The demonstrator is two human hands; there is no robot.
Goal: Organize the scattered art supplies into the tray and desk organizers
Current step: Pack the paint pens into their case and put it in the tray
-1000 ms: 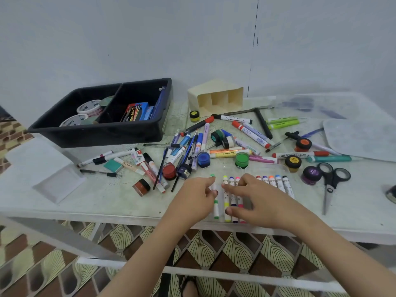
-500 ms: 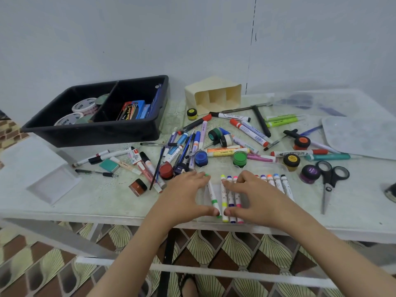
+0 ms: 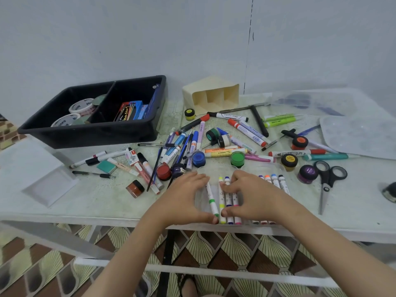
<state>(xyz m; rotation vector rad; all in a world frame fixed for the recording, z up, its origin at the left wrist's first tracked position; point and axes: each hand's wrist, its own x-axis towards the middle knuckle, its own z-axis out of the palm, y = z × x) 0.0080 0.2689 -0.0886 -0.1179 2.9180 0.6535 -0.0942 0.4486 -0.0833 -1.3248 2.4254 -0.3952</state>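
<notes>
left hand [image 3: 182, 200]: fingers spread and lightly bent over the left edge of the clear case [image 3: 201, 202], thumb tip at the near end of the green marker [image 3: 211, 199]. whether it squeezes, i cannot tell.
right hand [image 3: 255, 196]: grasping. curled fingertips sit on the far caps of the marker set [image 3: 228, 200] and the thumb is at the near ends, so it pinches the yellow, blue and pink ones lengthwise.
just changed: a second ago the left hand was bunched on the green marker. it then opened wide, and now both thumbs meet at the near ends.
green marker: lies askew in the case, its far end leaning away from the yellow one, its near end close to it.
what it means: judged, the green marker is back in its row, and the hands are squaring up the set or getting ready to lift the case.
task's thing: the set sits at the near edge of the table [image 3: 96, 198], well apart from the black tray [image 3: 90, 133] and the cream organizer [image 3: 211, 97], which lies on its side.
further out: the green paint pot [image 3: 237, 158] just beyond the case, pens and pots scattered behind, scissors [image 3: 327, 181] to the right.
progress: early. most supplies are still loose.
</notes>
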